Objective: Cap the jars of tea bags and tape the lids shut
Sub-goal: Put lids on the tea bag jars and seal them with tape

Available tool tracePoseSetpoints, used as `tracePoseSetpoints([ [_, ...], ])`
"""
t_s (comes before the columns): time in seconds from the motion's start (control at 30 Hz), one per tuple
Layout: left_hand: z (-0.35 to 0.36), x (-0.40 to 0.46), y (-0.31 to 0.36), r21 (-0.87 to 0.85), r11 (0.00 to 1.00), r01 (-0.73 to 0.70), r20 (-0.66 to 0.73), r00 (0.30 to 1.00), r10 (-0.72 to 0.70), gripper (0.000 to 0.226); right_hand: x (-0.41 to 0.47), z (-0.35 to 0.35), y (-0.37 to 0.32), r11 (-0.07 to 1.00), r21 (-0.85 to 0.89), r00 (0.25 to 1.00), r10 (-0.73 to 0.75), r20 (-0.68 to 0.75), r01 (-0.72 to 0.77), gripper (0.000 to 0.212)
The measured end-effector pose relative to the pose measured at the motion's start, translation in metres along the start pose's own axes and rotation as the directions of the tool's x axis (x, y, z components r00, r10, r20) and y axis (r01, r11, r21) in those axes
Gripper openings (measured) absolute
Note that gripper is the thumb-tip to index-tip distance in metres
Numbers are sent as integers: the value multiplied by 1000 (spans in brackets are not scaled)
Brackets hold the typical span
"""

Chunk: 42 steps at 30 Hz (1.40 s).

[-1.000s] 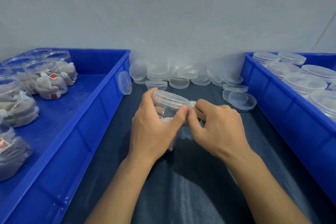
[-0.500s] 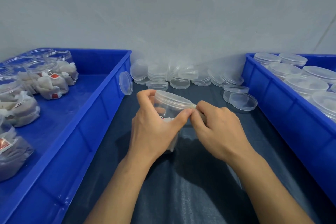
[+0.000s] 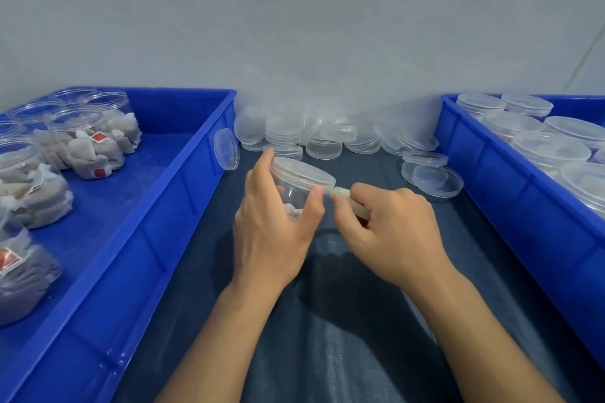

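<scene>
Left of the capped jar [image 3: 299, 188] you hold, a blue bin [image 3: 157, 219] carries open jars of tea bags [image 3: 86, 147] along its far-left side, with bare blue floor between them and the wall nearest you. One loose lid [image 3: 226, 154] leans against that bin's outer wall, just left of the jar. Your left hand [image 3: 271, 226] wraps the jar from the near side, thumb on the lid's rim and fingers round the back; tea bags show through its clear wall. Behind the jar, a heap of clear lids [image 3: 314, 137] lines the wall's foot. Your right hand [image 3: 383, 226], just right of the jar, has its fingers curled round a pale tape roll [image 3: 348, 203] at the lid's edge. Dark cloth [image 3: 343, 337] lies bare nearer you. Further right, two lids [image 3: 432, 178] lie flat beside a second blue bin [image 3: 510, 206] full of capped jars [image 3: 550, 150].
</scene>
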<state>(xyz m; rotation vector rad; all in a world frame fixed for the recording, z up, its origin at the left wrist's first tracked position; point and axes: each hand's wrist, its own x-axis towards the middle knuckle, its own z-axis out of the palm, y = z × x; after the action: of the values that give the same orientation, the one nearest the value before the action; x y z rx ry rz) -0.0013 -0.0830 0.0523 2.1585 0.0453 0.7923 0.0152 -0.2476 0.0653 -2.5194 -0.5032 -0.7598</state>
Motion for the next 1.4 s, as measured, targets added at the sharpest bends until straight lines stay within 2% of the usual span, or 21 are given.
tracePoseSetpoints([
  [0.3, 2, 0, -5, -47, 998, 42, -15, 999, -43, 99, 0, 5, 1, 998, -52, 999, 38, -14, -39, 50],
  [0.5, 3, 0, -6, -32, 998, 56, -24, 998, -57, 86, 0, 7, 2, 996, -47, 997, 71, 7, -70, 52],
  [0.67, 4, -2, -7, -55, 998, 43, -49, 998, -46, 82, 1, 9, 1, 984, 113, 990, 131, 57, -137, 56],
  [0.83, 2, 0, -9, -100, 994, 55, -30, 998, -58, 82, 0, 3, -2, 983, 162, 992, 76, 102, -92, 57],
  [0.97, 2, 4, -15, -157, 984, 84, -24, 996, -89, 77, 1, -2, 1, 969, 239, 994, 29, 106, -54, 49],
  [1.2, 0, 5, -16, -221, 967, 126, 41, 992, -120, 79, 1, 0, 5, 998, 49, 999, -36, -22, 37, 47],
  [1.4, 0, 4, -13, -278, 950, 141, 76, 989, -125, 74, 2, 4, 9, 1000, 25, 998, -9, -63, 11, 49],
])
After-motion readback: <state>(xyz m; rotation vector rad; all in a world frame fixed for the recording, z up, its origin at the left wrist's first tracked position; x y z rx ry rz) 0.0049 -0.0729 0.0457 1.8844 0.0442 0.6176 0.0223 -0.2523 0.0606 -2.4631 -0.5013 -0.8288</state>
